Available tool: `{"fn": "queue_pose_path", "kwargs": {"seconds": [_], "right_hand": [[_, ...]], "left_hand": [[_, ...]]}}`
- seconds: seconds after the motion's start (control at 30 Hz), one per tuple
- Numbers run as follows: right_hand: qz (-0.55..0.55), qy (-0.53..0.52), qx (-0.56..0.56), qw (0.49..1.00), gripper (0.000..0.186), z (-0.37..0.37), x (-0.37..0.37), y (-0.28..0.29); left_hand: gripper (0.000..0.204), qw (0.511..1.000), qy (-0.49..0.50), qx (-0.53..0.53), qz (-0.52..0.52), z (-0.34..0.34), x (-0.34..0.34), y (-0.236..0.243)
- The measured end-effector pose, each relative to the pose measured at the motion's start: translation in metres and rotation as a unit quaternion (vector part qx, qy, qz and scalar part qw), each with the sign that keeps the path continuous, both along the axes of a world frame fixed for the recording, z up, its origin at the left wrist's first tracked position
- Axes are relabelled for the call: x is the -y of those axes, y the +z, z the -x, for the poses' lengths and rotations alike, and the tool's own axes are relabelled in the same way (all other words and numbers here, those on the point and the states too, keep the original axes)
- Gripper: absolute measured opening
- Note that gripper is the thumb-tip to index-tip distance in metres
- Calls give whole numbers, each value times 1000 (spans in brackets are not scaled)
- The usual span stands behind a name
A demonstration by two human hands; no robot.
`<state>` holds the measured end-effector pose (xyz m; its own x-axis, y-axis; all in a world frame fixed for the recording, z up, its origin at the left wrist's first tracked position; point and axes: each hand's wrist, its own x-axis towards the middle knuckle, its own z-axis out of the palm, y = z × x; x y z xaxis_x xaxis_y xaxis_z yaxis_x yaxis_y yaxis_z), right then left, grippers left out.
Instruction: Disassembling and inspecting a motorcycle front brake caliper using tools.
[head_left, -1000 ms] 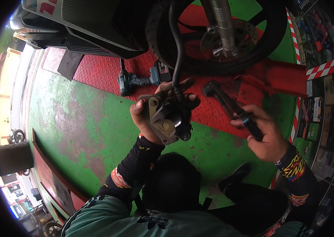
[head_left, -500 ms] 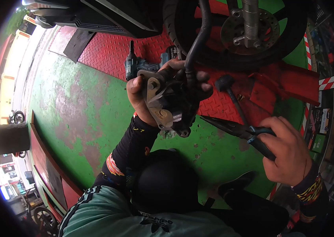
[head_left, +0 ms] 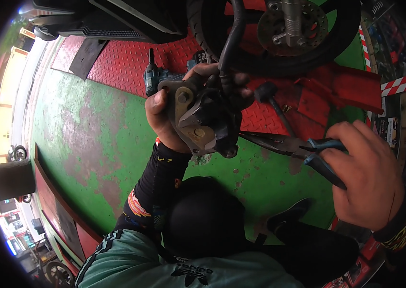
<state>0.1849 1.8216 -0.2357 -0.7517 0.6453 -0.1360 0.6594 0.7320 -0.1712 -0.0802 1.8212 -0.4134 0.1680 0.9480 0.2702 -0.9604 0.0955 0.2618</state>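
My left hand is wrapped round a dark brake caliper with a dull metal bracket, lifting it off the floor. A black hose runs from the caliper's top up past the wheel. In my right hand are long-nose pliers with blue-and-black handles, pointing left. Their handles are spread and the jaws look slightly parted. The tips reach the caliper's right side; whether they grip anything there I cannot make out.
Beyond the caliper stands a motorcycle wheel with a brake disc. A cordless power tool and a black-headed mallet lie on the red tread plate. Red metal pieces sit near striped tape at the right.
The pliers' tips have come up against the caliper's right side, from just clear of it. The caliper is turned so its bracket faces up more. The whole view has shifted slightly.
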Motion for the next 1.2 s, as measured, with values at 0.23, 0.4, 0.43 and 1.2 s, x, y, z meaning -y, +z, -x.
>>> {"fn": "queue_pose_path", "kwargs": {"seconds": [0.23,0.4,0.43,1.2], "right_hand": [[4,-18,17,1000,28,-1,8,6],[45,-48,14,998,31,-2,13,7],[65,-48,19,997,32,-3,13,8],[-38,-111,109,987,11,38,54,23]], "left_hand": [[93,1000,5,-13,-3,-1,3,2],[94,998,34,-47,-4,-5,6,6],[95,997,51,-65,-3,-4,6,7],[98,993,44,-80,-80,5,11,7]]}}
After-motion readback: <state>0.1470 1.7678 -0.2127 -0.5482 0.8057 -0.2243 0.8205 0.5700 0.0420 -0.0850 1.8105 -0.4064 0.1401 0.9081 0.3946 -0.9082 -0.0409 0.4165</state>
